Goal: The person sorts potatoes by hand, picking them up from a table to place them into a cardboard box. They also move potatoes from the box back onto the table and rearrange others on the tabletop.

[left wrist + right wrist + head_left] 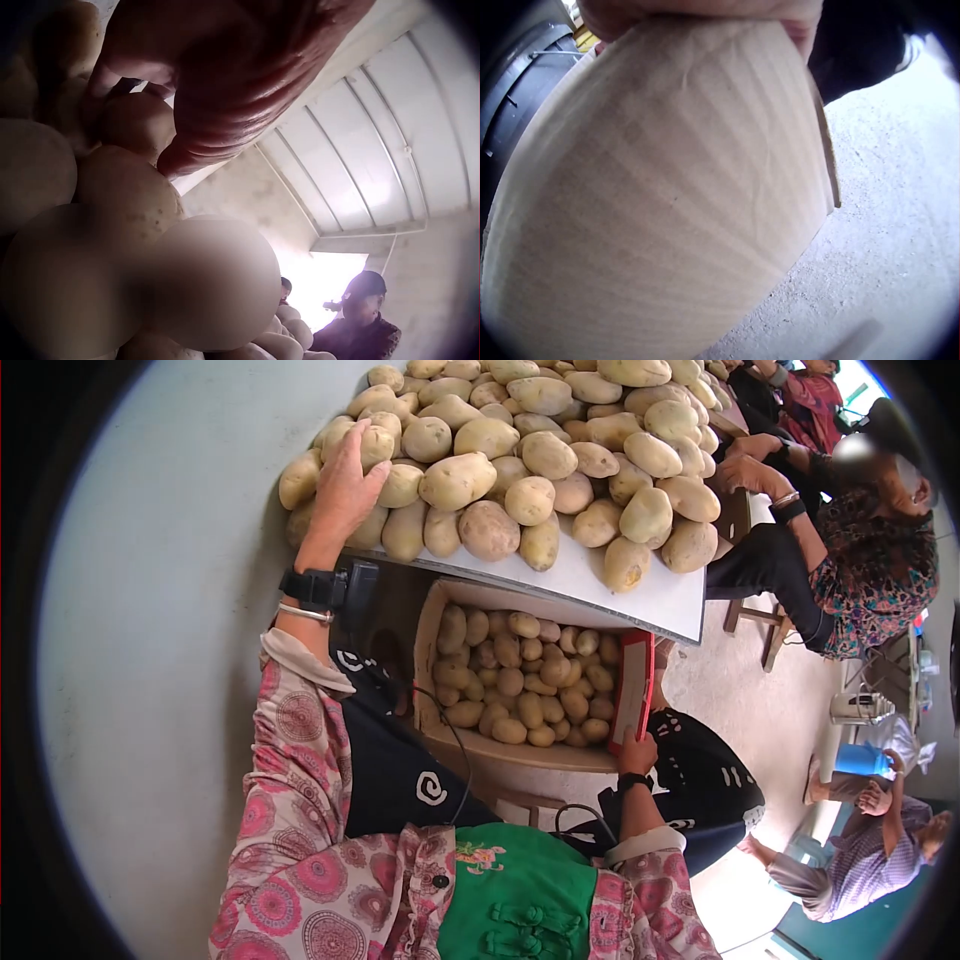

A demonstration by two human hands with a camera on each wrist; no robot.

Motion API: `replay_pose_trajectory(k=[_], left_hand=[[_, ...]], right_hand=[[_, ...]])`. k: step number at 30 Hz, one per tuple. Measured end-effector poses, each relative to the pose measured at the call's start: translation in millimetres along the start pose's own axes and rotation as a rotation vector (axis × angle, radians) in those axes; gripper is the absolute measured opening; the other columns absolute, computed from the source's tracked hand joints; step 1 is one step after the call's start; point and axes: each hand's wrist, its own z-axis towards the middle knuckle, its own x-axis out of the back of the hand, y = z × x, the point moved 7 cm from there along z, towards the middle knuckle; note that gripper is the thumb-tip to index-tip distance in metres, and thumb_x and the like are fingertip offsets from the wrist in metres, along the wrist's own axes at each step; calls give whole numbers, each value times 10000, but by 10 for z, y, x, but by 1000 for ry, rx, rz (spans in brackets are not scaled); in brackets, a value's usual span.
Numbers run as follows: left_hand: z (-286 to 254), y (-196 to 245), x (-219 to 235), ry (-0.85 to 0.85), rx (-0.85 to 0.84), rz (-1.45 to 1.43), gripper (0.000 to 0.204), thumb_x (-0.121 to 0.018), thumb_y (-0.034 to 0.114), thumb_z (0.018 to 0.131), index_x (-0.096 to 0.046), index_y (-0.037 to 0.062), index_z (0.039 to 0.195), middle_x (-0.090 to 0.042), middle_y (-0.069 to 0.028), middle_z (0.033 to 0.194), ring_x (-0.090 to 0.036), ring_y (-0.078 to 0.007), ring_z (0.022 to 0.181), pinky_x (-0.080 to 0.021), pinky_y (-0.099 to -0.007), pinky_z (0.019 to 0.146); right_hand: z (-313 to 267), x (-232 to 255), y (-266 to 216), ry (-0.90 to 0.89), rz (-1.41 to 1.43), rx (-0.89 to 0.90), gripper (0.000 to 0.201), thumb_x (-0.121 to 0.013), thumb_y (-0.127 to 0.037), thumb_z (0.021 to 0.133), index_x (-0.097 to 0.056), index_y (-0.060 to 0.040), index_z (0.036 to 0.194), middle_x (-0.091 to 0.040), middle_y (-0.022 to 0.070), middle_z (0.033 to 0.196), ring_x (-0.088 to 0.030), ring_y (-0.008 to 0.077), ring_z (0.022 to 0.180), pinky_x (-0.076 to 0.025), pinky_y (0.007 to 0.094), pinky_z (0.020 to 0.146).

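Note:
A large heap of potatoes [487, 435] covers the white tabletop. My left hand [345, 490] is at the heap's left edge, fingers reaching forward over it. In the left wrist view its fingers and thumb straddle one potato [139, 124], with others crowded below. Under the table edge stands an open cardboard box [520, 755] holding many more potatoes [530, 680]. My right hand [636, 752] grips the box's near right corner, by its red-edged flap [633, 685]. In the right wrist view the fingers curl over the top of a bare cardboard panel [682, 172].
A pale wall [150, 610] runs along the left. At the right, one person [870, 550] sits by the table, and another [870, 850] sits farther down near a blue container [862, 759]. A wooden stool [765, 625] stands on the concrete floor [720, 680].

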Motion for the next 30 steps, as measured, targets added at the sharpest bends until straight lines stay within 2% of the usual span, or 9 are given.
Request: replay_pose_trajectory(k=[11, 14, 16, 18, 20, 21, 24, 26, 30], left_hand=[[96, -162, -68, -3, 35, -11, 543, -607, 201, 762, -403, 41, 1239, -513, -195, 1184, -496, -335, 1087, -378, -376, 936], [83, -155, 16, 151, 153, -213, 484, -605, 215, 780, -437, 23, 1191, -537, -169, 1137, -541, -307, 1007, -440, -379, 854], [31, 19, 232, 314, 288, -724, 405, -591, 214, 801, -472, 18, 1134, -549, -153, 1074, -561, -276, 915, -483, -385, 747], [-6, 1, 291, 347, 292, -883, 373, -551, 256, 826, -483, 14, 1102, -556, -155, 1014, -564, -245, 848, -497, -348, 640], [-71, 38, -8, -159, 398, -1604, 409, -494, 311, 846, -479, 4, 1115, -560, -162, 1016, -570, -225, 837, -494, -307, 605], [-121, 64, 10, -158, 400, -1600, 409, -494, 311, 846, -479, 4, 1115, -560, -162, 1016, -570, -225, 837, -494, -307, 605], [-362, 577, -128, -560, 433, -1605, 440, -442, 315, 855, -469, -18, 1141, -553, -147, 1026, -572, -183, 819, -493, -273, 629], [-503, 801, -171, -554, 229, -1276, 413, -460, 294, 852, -478, -14, 1127, -561, -121, 996, -571, -159, 835, -494, -237, 622], [-806, 1071, -343, -816, 102, -940, 286, -559, 166, 820, -530, 63, 1085, -565, -37, 936, -542, -101, 866, -458, -242, 760]], right_hand=[[2, 8, -9, 6, -18, 10, 366, -573, -343, 731, -609, 15, 797, -619, 230, 782, -597, 403, 773, -462, 453, 701], [15, 18, -6, 10, -12, 5, 361, -572, -344, 731, -613, 7, 804, -620, 230, 789, -597, 404, 783, -464, 454, 704], [15, 0, 22, 5, -29, -18, 366, -572, -349, 731, -614, 7, 804, -619, 234, 790, -598, 403, 787, -466, 452, 706], [41, -28, 44, 13, -38, -2, 369, -570, -350, 731, -612, 9, 803, -617, 237, 789, -596, 405, 785, -465, 454, 705], [34, -47, 93, 14, -53, 17, 371, -568, -351, 730, -611, 11, 802, -616, 240, 788, -595, 408, 782, -464, 455, 703], [35, -62, 113, 10, -7, 5, 371, -567, -347, 731, -609, 15, 801, -615, 243, 786, -596, 407, 779, -463, 455, 703], [46, -49, 77, 14, 5, 19, 370, -568, -340, 733, -608, 22, 799, -613, 246, 784, -599, 404, 776, -462, 455, 702], [17, -6, 12, 10, -15, 16, 367, -573, -334, 735, -609, 27, 795, -613, 248, 783, -602, 398, 778, -460, 452, 702], [19, 4, 32, 27, -9, 21, 371, -573, -335, 734, -612, 27, 802, -614, 246, 787, -600, 399, 779, -460, 450, 703]])
